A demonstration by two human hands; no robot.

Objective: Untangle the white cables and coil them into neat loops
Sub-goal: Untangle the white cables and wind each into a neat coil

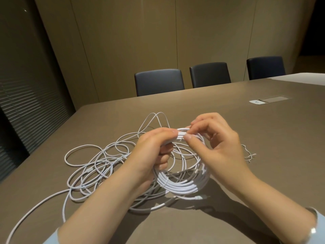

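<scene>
One coil nearly bound, a tangle left on the table

A coil of white cable (182, 184) is gripped at its top by the left hand (154, 147) while the right hand (216, 143) pinches a wrap there. To its left, the loose tangle of white cables (98, 166) on the table (246, 124) is judged still uncoiled.

Matt white braided-looking cables (98, 166) lie on a smooth matt brown table (228, 120); chairs (159, 81) look leathery.
</scene>
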